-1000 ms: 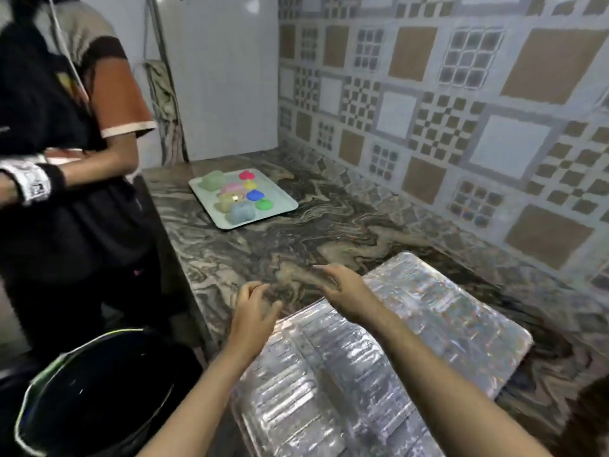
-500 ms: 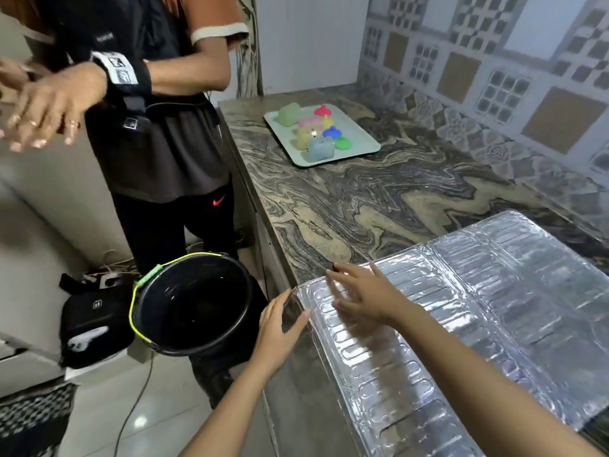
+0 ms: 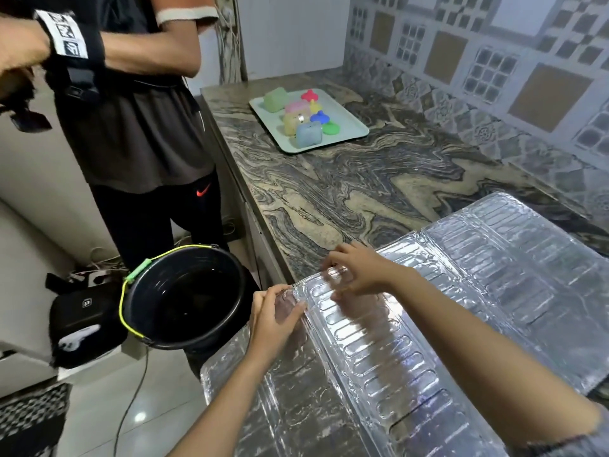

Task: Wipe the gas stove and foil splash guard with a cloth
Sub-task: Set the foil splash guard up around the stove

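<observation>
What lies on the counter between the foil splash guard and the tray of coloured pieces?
Nothing stands there. The head view shows only bare marbled countertop between the foil splash guard and the tray.

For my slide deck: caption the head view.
Left hand and right hand hold the foil splash guard on the counter.

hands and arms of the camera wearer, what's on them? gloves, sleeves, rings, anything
The left hand and right hand are bare: no gloves, rings or watch visible. The left forearm and right forearm are bare too. A thin dark line crosses the right arm near the frame's lower right corner, perhaps a sleeve hem or a band; too blurred to tell.
</observation>
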`<state>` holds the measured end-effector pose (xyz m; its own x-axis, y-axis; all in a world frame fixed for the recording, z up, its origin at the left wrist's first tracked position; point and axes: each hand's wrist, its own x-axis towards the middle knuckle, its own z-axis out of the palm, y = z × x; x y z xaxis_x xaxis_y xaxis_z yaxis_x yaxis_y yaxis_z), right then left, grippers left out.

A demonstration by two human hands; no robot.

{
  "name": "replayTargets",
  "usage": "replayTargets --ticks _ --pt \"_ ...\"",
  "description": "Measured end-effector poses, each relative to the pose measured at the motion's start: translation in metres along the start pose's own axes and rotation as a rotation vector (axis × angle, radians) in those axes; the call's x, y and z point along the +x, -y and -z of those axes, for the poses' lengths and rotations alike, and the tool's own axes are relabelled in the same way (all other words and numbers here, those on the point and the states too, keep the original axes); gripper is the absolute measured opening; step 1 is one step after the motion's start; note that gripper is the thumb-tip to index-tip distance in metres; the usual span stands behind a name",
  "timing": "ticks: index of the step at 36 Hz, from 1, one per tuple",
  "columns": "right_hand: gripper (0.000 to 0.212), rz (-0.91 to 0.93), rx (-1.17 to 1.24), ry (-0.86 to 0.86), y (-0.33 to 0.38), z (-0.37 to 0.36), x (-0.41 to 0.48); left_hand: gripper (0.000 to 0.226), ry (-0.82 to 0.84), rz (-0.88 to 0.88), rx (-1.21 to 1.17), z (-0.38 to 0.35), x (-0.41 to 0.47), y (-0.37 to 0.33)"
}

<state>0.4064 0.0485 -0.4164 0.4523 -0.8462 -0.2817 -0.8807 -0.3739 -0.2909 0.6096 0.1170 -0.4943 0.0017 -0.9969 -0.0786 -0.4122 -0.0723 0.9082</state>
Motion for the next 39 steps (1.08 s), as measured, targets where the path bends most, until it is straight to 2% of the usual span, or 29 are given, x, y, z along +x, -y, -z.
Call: replayTargets --ticks 3,7,12,16,20,23,28,31,35,39 --pt "0.057 -0.007 -0.006 0.043 0.001 0.003 0.004 0.034 -0.001 -0.007 0.028 0.002 -0.001 0.001" --pt "0.04 -0.003 -0.001 0.085 0.004 0.007 0.008 0.041 0.0 -0.042 0.059 0.005 -0.003 0.001" --pt "0.043 -0.045 0.118 0.144 0.005 0.012 0.003 0.04 -0.022 -0.096 0.135 0.014 0.0 -0.01" --pt "0.048 -0.019 0.18 0.104 0.012 0.033 -0.008 0.047 -0.023 -0.156 0.169 0.028 0.011 -0.036" --pt "0.041 0.041 0.197 -0.086 0.015 0.068 -0.023 0.049 -0.09 -0.291 0.19 0.047 0.032 -0.08" --pt "0.042 0.039 0.122 -0.248 0.012 0.099 -0.036 0.037 -0.066 -0.4 0.245 0.062 0.046 -0.121" --pt "0.042 0.116 0.023 -0.552 0.013 0.155 -0.07 0.045 -0.061 -0.581 0.365 0.076 0.06 -0.196" --pt "0.041 0.152 -0.033 -0.709 0.014 0.185 -0.096 0.04 -0.122 -0.692 0.377 0.074 0.061 -0.239" --pt "0.04 0.122 -0.075 -0.76 0.006 0.211 -0.132 0.049 -0.14 -0.783 0.285 0.063 0.058 -0.28" --pt "0.045 0.04 -0.079 -0.761 -0.008 0.221 -0.174 0.033 -0.148 -0.911 0.249 0.046 0.046 -0.309"
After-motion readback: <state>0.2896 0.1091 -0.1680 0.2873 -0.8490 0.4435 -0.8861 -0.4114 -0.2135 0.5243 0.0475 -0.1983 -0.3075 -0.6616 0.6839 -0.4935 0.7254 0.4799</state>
